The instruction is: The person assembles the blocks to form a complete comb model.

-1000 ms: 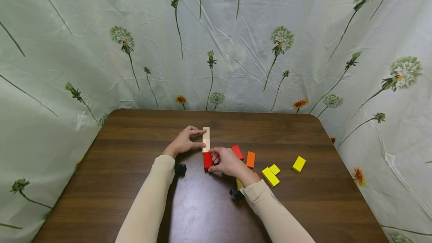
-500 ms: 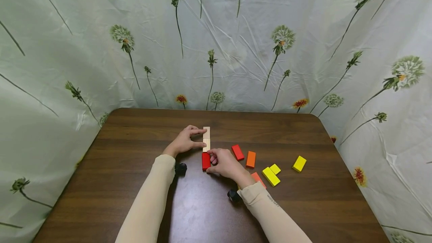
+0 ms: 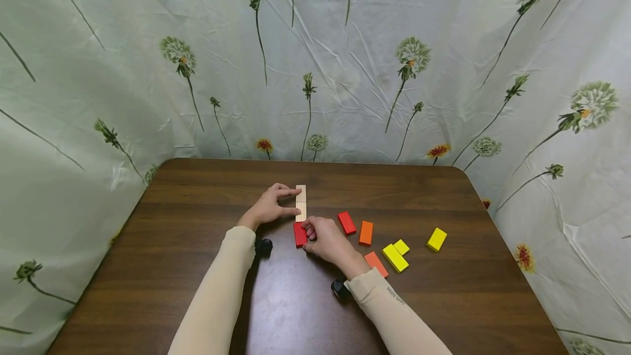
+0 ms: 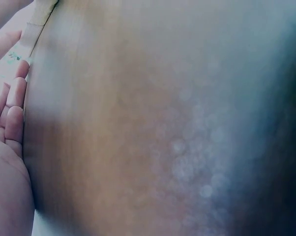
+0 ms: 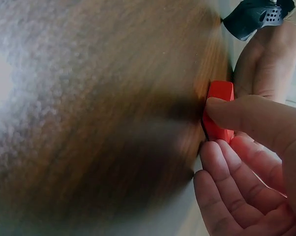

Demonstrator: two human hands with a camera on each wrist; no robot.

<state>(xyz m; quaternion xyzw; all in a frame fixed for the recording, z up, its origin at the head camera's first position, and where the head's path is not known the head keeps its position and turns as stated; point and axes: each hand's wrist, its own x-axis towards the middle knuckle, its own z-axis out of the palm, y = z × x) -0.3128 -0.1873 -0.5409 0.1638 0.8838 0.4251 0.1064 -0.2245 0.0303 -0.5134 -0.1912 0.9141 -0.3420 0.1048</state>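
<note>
Two plain wooden blocks, a far one (image 3: 302, 198) and a near one (image 3: 302, 217), lie end to end in the head view. Directly in line on the near side sits a red block (image 3: 298, 234). My left hand (image 3: 268, 205) reaches in from the left, its straight index finger touching the far wooden block and its thumb the near one. At the red block, my right hand (image 3: 329, 239) pinches it between thumb and fingers. The right wrist view shows the thumb lying over this red block (image 5: 221, 129). In the left wrist view the blocks are hidden.
Right of my right hand lie a second red block (image 3: 347, 223), an orange block (image 3: 366, 233) and a coral block (image 3: 377, 264). Farther right are two touching yellow blocks (image 3: 395, 258) and a lone yellow block (image 3: 436, 239). A flowered curtain (image 3: 345, 125) hangs behind the brown table (image 3: 197, 190).
The red block has shifted slightly left with my right hand on it. The right forearm has moved left, uncovering the coral block. My left hand has stayed in place.
</note>
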